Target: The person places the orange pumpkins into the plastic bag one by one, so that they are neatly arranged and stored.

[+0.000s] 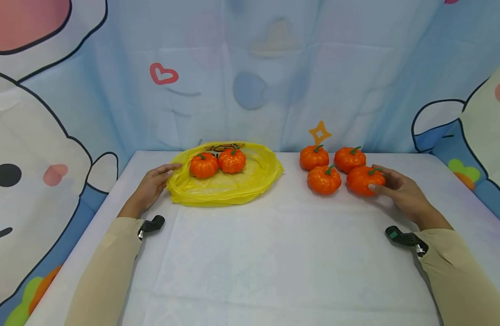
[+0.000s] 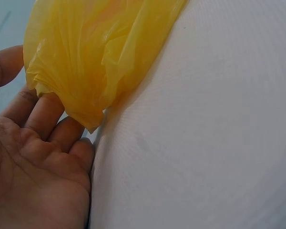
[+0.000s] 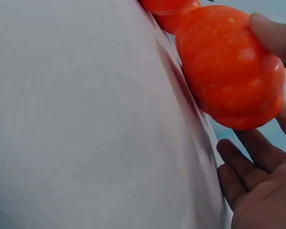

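Observation:
My left hand (image 1: 151, 186) lies beside a yellow plastic bag (image 1: 233, 192), its fingers reaching the bag's left edge. In the left wrist view the fingers are slightly bent under the gathered film (image 2: 81, 71), with the thumb (image 2: 7, 67) at its side. Two small orange pumpkins (image 1: 203, 165) with green stems sit on the spread bag. At the right, my right hand (image 1: 406, 197) holds another orange pumpkin (image 3: 229, 67), thumb on the near side and index finger around the far side. That pumpkin is at the front right of a cluster, low over or on the table.
Three more pumpkins (image 1: 324, 180) stand close to the left of and behind the held one. A white cloth covers the table (image 1: 274, 262). Behind it hangs a light blue curtain (image 1: 217, 104) printed with cartoon figures. Each wrist carries a black camera mount (image 1: 404, 237).

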`<state>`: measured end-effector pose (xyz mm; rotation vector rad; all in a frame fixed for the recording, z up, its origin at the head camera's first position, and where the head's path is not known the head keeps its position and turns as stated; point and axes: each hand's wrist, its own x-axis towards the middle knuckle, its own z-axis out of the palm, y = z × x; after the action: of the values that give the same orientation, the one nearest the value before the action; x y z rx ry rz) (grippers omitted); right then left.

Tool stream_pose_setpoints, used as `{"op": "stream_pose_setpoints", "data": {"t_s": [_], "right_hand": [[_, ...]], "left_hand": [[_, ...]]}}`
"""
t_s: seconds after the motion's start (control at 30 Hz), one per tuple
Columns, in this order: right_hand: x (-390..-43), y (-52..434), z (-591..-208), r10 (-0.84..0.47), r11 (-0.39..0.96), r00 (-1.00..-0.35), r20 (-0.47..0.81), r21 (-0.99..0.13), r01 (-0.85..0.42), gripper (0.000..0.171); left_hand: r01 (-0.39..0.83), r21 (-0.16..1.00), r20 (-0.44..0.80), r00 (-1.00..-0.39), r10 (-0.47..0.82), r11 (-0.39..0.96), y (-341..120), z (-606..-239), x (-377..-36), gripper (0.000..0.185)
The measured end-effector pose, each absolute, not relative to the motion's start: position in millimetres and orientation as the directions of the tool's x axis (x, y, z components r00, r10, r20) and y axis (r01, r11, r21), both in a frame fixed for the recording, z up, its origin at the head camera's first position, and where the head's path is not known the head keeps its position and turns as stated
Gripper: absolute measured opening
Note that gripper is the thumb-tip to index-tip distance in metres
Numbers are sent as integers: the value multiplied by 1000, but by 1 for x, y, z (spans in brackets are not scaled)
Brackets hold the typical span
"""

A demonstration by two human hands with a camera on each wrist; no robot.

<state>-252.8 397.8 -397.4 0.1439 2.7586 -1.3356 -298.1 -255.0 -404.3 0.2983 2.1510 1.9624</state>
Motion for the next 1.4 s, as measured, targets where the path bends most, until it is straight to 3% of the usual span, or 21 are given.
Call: {"op": "stream_pose_setpoints", "data": {"t_s": [0.2, 0.47, 0.6, 0.73, 0.8, 1.1, 1.4], "right_hand": [[-254, 400, -395, 88, 611, -991, -105, -779, 137, 90], [-253, 371, -366, 175, 506, -984, 28, -860, 66, 73], [-249, 346, -345, 174, 444, -975, 140, -895, -49, 70], [-244, 309, -333, 77, 241, -966, 247, -945, -222, 70], [-244, 288, -330, 29, 211, -963, 270, -943, -258, 70], [-263, 214, -333, -117, 385, -972, 203, -893, -233, 75], [-298, 165, -349, -166, 393, -980, 113, -904, -171, 77]], "left_hand": [[-8, 996, -33, -958, 284, 88, -255, -405, -298, 49], [-9, 997, -31, -964, 262, 82, -255, -406, -298, 47], [-5, 997, -25, -962, 271, 73, -252, -408, -301, 46], [-14, 998, -31, -962, 271, 63, -249, -410, -302, 46], [-19, 998, -33, -963, 267, 58, -249, -411, -302, 46], [-18, 999, -30, -965, 262, 46, -247, -410, -306, 45], [-17, 999, -29, -968, 251, 47, -242, -413, -308, 44]]}}
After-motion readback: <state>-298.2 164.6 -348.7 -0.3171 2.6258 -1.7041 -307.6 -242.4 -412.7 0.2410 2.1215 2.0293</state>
